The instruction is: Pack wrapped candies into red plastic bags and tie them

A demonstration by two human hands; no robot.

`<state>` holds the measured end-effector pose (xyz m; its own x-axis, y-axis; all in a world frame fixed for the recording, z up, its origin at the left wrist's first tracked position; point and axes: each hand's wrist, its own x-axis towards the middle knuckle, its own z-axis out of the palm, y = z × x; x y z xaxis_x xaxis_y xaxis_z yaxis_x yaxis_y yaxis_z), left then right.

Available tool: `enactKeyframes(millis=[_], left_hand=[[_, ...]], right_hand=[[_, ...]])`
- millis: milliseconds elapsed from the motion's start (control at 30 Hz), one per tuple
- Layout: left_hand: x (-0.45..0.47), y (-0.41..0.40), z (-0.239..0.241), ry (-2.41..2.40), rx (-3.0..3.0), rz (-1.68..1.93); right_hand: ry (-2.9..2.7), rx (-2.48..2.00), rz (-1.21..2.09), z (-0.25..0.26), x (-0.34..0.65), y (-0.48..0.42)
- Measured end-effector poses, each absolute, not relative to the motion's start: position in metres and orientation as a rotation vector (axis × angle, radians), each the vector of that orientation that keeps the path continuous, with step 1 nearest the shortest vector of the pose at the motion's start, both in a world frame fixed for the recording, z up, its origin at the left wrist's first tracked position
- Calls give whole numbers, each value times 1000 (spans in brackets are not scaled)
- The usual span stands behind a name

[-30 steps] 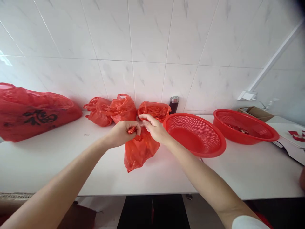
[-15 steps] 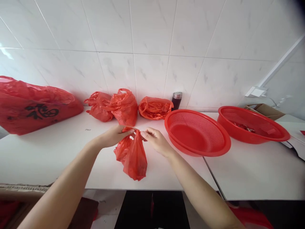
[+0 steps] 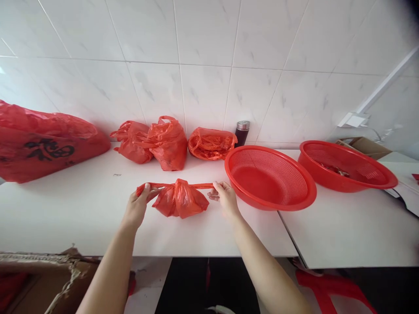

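Observation:
Between my hands a small red plastic bag (image 3: 180, 201) is stretched by its two handles, which cross in the middle above its bulging body. My left hand (image 3: 139, 201) pinches the left handle end, and my right hand (image 3: 224, 196) pinches the right one. Both handles are pulled out tight, almost in a straight line. What the bag contains is hidden by the plastic. Whether its underside touches the white table (image 3: 203, 242) I cannot tell.
Along the wall stand a large red bag (image 3: 49, 148), two filled red bags (image 3: 168, 144) (image 3: 134, 144), an open bag of crumpled plastic (image 3: 212, 144) and a flask (image 3: 242, 133). Two red baskets (image 3: 271, 203) (image 3: 347, 185) sit to the right. A cardboard box (image 3: 49, 279) is lower left.
My hands have moved apart, drawing the bag's handles outward to both sides. The bag, hanging long before, is now bunched up short beneath the crossed handles.

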<state>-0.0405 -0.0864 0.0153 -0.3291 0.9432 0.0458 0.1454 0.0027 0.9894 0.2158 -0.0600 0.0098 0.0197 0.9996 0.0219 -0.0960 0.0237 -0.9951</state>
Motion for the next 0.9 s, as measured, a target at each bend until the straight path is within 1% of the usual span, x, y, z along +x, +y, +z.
enactKeyframes(millis=[167,267,333,467,633,767,900], left_hand=[[-10,-73,2,1759,1203,1472],[8,-65,-6,1933,1276,1406],[12,-59,-9,2054,1354,1285],[4,-41,-13,2234,1515,917],[-13,-8,-11,2297,1631,502],[-15,14,-9,2301,1703,321],[-14,33,-11,2320,1758,241]], right_hand=[[-1307,-1189,1063,2,186,-51],[-1465,-1268,958,-7,169,-45],[-1528,-1329,909,-15,164,-39],[-1617,-1410,844,-28,170,-26],[-1743,-1515,802,-32,180,-2],[-1804,-1639,765,-30,177,19],[-1837,-1714,717,-33,174,35]])
